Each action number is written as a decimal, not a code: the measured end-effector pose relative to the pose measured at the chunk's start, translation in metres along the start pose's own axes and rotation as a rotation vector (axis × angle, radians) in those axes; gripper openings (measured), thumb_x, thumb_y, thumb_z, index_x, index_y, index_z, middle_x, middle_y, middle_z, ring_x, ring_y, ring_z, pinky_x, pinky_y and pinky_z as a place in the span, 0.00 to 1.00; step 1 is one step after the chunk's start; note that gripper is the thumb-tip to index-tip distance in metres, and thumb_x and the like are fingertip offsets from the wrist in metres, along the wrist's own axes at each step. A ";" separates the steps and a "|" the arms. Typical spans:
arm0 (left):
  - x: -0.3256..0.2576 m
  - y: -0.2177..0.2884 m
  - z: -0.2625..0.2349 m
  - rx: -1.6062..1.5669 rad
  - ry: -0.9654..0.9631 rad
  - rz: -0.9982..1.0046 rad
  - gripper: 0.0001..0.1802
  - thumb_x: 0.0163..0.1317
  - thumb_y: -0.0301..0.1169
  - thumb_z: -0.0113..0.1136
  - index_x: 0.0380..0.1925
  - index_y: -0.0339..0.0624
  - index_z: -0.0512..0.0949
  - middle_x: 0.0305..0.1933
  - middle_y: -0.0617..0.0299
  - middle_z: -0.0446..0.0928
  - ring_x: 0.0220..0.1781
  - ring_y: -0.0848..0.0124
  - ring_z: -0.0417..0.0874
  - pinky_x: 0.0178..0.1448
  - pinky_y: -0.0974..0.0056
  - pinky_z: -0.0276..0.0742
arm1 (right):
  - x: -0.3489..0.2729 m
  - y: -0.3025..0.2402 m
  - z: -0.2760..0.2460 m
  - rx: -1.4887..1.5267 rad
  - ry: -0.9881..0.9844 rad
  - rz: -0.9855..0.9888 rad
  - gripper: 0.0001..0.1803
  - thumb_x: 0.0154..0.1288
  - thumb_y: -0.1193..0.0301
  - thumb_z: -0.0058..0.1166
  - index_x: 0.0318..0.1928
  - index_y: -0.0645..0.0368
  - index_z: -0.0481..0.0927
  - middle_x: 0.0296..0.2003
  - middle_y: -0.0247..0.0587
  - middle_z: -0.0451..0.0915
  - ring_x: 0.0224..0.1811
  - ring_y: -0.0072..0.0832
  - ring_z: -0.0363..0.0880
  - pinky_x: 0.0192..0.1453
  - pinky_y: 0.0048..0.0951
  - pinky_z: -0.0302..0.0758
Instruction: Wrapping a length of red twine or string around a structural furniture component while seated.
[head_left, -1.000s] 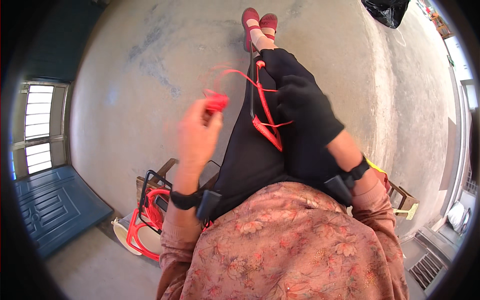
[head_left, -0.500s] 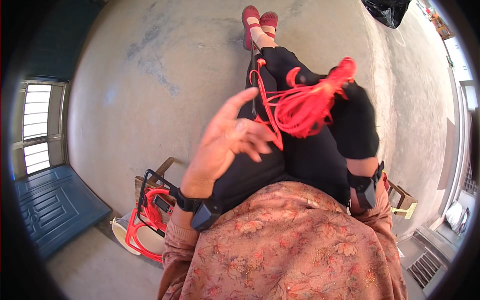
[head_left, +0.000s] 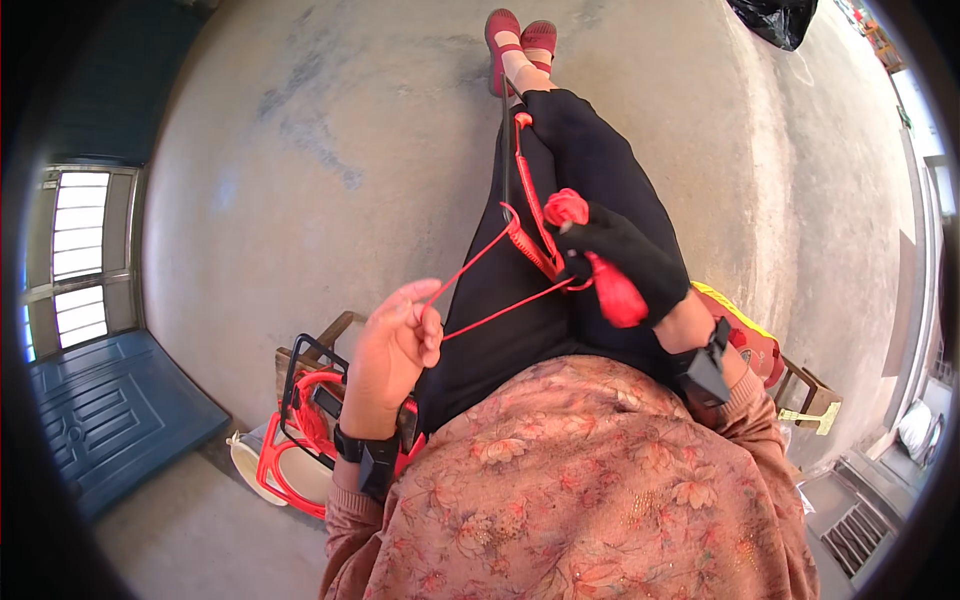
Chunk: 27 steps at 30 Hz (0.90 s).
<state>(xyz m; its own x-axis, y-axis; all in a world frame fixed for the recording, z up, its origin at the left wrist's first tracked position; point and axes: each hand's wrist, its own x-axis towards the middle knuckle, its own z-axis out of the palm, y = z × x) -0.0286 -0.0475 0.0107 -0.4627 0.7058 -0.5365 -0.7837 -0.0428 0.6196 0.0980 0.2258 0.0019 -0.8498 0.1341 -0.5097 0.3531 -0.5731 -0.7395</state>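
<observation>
A thin black frame (head_left: 506,160), partly wound with red cord (head_left: 530,246), lies along my dark-trousered legs. My left hand (head_left: 385,355), bare and closed, pulls a loop of the red cord out to the left of the frame. One strand runs up to the wound part and another crosses to my right hand. In a black glove with bare fingertips, my right hand (head_left: 640,255) grips a bunched hank of red cord (head_left: 618,292) just right of the frame. More of the hank sticks out above the glove. The glove hides the middle of the hank.
Left of me, a wooden stool (head_left: 338,332) bears another black frame (head_left: 297,352) with red cord, beside a red-wrapped frame (head_left: 268,470) and a cream container (head_left: 245,462). A red bag with yellow edging (head_left: 735,318) is at my right. A black plastic bag (head_left: 778,20) lies far right.
My left hand went from open fingers to pulling a cord loop, moving down and left. My right hand came down and left toward the frame with the hank, which is now more tightly bunched.
</observation>
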 end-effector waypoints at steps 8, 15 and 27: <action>-0.039 -0.008 -0.010 0.373 -0.016 -0.098 0.12 0.68 0.34 0.54 0.33 0.34 0.75 0.14 0.73 0.59 0.14 0.83 0.56 0.19 0.75 0.54 | 0.025 0.030 0.020 -0.719 0.148 -0.240 0.21 0.57 0.60 0.66 0.40 0.65 0.79 0.31 0.48 0.80 0.33 0.30 0.78 0.42 0.33 0.74; 0.009 0.016 -0.003 0.622 0.088 0.105 0.17 0.71 0.36 0.51 0.50 0.33 0.77 0.46 0.58 0.78 0.45 0.71 0.81 0.33 0.72 0.76 | 0.017 0.028 0.015 -1.118 0.141 -0.146 0.18 0.57 0.64 0.66 0.44 0.62 0.81 0.32 0.48 0.83 0.34 0.35 0.82 0.42 0.33 0.76; 0.096 -0.021 0.030 0.255 -0.155 0.022 0.16 0.69 0.37 0.58 0.46 0.35 0.79 0.32 0.65 0.77 0.19 0.82 0.68 0.24 0.74 0.65 | 0.017 0.044 0.014 -1.125 0.149 -0.435 0.14 0.59 0.62 0.62 0.41 0.55 0.80 0.30 0.50 0.80 0.35 0.46 0.80 0.41 0.41 0.76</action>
<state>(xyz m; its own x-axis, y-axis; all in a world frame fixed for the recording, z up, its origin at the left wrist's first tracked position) -0.0443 0.0424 -0.0362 -0.3943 0.8068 -0.4400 -0.6360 0.1060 0.7644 0.0937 0.1919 -0.0332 -0.9548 0.2742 -0.1150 0.2547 0.5546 -0.7922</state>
